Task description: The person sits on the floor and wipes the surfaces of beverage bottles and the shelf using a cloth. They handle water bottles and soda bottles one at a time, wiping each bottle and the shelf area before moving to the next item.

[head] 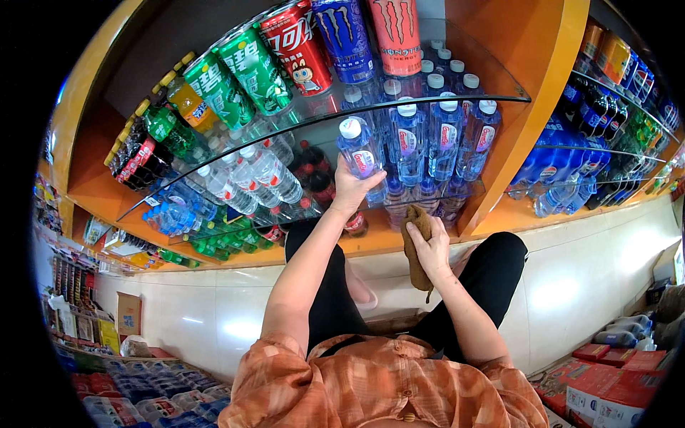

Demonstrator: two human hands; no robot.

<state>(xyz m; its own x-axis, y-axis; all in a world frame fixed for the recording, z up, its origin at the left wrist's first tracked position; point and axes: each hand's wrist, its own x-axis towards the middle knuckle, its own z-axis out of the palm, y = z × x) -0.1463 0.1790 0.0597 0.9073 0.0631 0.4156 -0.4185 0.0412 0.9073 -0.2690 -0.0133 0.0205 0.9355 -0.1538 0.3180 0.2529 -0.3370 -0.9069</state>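
Note:
My left hand grips a clear water bottle with a white cap and a pink-and-white label. It is held at the front of the middle glass shelf, left of matching bottles in rows. In my right hand is a folded brown cloth, held low in front of the lower shelf edge. To the left of my left hand stand clear bottles with red-and-white labels and dark cola bottles with red caps.
Above is a glass shelf edge bearing green cans, a red can and Monster cans. A wooden upright divides off Pepsi packs at right. Behind me lie wrapped bottle packs and red cartons on the floor.

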